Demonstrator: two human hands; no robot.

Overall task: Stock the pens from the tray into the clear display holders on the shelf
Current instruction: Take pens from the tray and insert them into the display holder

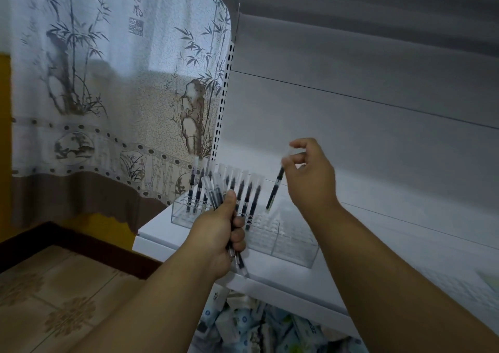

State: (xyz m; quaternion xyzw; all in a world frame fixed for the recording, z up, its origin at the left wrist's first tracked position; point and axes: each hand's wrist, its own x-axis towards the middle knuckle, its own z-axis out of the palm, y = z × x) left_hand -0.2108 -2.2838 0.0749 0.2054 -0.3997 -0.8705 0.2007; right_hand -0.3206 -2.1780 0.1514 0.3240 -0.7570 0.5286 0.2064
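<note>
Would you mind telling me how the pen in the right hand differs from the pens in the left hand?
The right hand pinches a single pen by its top, tip hanging just above the clear holder. The left hand grips a bundle of pens around the middle, fanned upward. Both kinds look alike: clear barrels with dark ink.

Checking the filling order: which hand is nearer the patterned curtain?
Left. The left hand, gripping a pen bundle, sits just right of the curtain; the right hand is farther right.
</note>
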